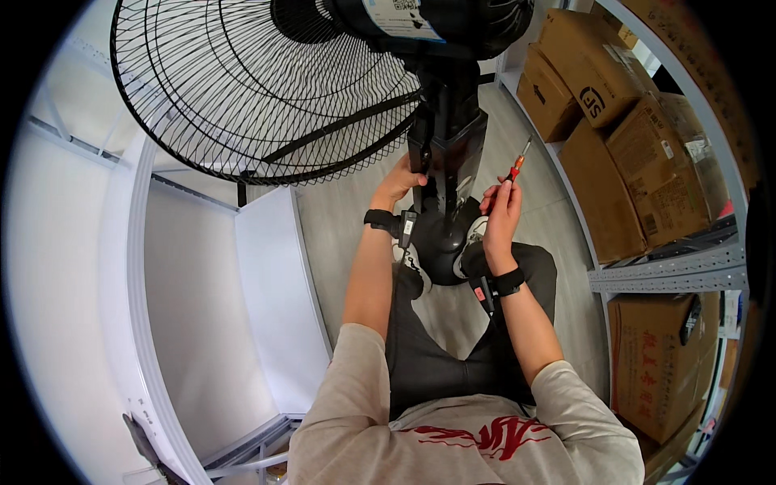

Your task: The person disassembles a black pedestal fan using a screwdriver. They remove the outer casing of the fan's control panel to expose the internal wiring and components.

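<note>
A seated person steadies a black pedestal fan with a round wire-mesh guard [259, 89], its black plastic neck housing [447, 149] upright between the knees above the grey floor [347, 226]. The left hand [398, 182] is closed around the housing's left side. The right hand [501, 206], just beside the housing's right edge, pinches a small screwdriver with a red-orange handle [517, 164], tip pointing up and away. Brown cardboard boxes [614, 121] fill the grey metal shelving [671, 271] along the right.
</note>
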The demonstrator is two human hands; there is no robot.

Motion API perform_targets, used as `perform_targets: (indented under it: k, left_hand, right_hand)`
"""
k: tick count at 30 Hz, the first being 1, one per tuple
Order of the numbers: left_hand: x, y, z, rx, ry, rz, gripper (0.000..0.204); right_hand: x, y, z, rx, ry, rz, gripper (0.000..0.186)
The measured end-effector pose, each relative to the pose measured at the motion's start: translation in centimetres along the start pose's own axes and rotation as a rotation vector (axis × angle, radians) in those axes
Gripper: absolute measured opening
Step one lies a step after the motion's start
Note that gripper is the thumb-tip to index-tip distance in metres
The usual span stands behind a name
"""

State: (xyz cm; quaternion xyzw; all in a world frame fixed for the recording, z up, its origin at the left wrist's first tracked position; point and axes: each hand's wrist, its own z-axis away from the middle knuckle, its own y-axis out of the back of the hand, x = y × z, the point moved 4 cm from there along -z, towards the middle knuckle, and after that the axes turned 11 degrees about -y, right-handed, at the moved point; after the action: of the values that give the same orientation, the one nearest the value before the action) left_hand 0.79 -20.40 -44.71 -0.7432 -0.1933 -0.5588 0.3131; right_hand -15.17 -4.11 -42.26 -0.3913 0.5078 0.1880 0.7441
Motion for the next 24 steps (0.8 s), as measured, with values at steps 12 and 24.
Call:
perform_targets:
  k: [12, 24]
  left_hand:
    - [-0.8, -3.1, 7.3, 0.269, -0.309, -0.286, 0.129]
    - [-0.2, -2.2, 19.3, 0.762, -0.614, 0.003, 0.082]
  right_hand:
    - [-0.7, 0.7, 2.5, -0.026, 0.055, -0.076, 0.032]
    - [-3.6, 0.0, 9.4, -0.124, 0.029, -0.149, 0.03]
